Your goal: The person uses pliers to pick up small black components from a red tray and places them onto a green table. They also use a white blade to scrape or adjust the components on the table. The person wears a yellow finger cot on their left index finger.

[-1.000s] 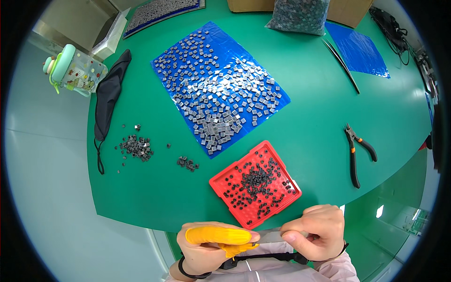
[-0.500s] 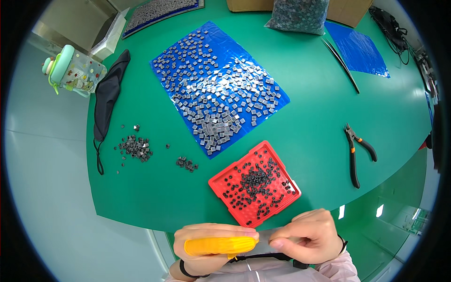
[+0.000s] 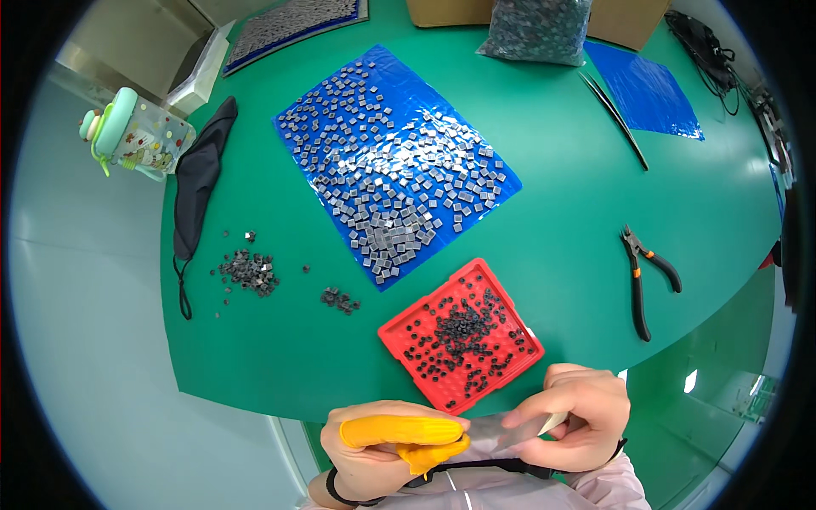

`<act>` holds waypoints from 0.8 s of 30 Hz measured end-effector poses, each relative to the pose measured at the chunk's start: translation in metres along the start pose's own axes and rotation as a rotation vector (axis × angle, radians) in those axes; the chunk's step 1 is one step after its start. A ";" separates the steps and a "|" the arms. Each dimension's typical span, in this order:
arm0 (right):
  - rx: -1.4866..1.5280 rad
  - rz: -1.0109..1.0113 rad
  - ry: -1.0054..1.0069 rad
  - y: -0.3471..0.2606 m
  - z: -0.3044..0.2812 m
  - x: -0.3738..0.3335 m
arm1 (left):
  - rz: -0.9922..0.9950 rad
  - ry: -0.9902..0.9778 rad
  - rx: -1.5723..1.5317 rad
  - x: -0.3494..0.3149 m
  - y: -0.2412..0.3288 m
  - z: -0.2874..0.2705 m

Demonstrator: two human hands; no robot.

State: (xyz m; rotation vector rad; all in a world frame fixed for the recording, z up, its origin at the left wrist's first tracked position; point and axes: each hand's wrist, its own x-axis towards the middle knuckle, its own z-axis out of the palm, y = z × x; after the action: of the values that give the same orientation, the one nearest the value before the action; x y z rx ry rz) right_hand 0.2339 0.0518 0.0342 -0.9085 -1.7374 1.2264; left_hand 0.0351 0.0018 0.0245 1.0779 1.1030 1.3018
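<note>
Low in the view, my left hand (image 3: pixel 370 450) has yellow finger cots (image 3: pixel 399 431) on its thumb and forefinger. Those tips are pinched together, and whatever they may hold is too small to name. My right hand (image 3: pixel 586 416) is curled closed around a thin, flat, greyish strip (image 3: pixel 529 433) that points toward my left fingertips; its exact kind is unclear. Just beyond both hands, on the green table, lies a red square tray (image 3: pixel 408 361) with many small black round parts (image 3: pixel 463 327), heaped in its middle and scattered around.
Small square metal pieces (image 3: pixel 395 238) cover a blue sheet (image 3: pixel 365 68). Two dark piles of small parts (image 3: pixel 251 272) lie left. Cutting pliers (image 3: pixel 637 280) and tweezers (image 3: pixel 616 119) lie right. A black mask (image 3: pixel 197 187) and bottle (image 3: pixel 140 132) are far left; a filled bag (image 3: pixel 540 30) stands behind.
My right hand has turned and risen slightly to the right, and the flat strip now shows in it. My left thumb and forefinger have shifted, showing both yellow cots.
</note>
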 end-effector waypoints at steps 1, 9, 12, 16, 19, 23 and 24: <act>-0.046 -0.019 0.012 -0.001 0.002 0.001 | -0.011 0.001 0.029 -0.001 -0.001 0.000; -0.224 -0.057 0.074 -0.003 0.013 0.007 | -0.066 -0.053 0.233 -0.004 -0.004 -0.005; -0.247 -0.055 0.086 -0.003 0.014 0.008 | 0.046 -0.043 0.317 -0.007 -0.009 -0.006; -0.262 -0.021 0.054 -0.003 0.017 0.010 | -0.023 -0.052 0.335 -0.010 -0.002 -0.008; -0.245 -0.006 0.041 -0.002 0.016 0.009 | 0.041 -0.125 0.380 -0.007 -0.003 -0.011; -0.175 0.035 -0.072 0.000 0.007 0.009 | 0.030 -0.165 0.353 -0.006 0.001 -0.012; -0.160 0.054 -0.117 0.000 0.005 0.009 | 0.028 -0.170 0.343 -0.006 0.001 -0.013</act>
State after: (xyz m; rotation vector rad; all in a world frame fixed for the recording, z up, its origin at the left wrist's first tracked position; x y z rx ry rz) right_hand 0.2255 0.0578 0.0352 -0.9995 -1.9371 1.2088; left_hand 0.0227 -0.0048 0.0235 1.4338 1.2111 1.0415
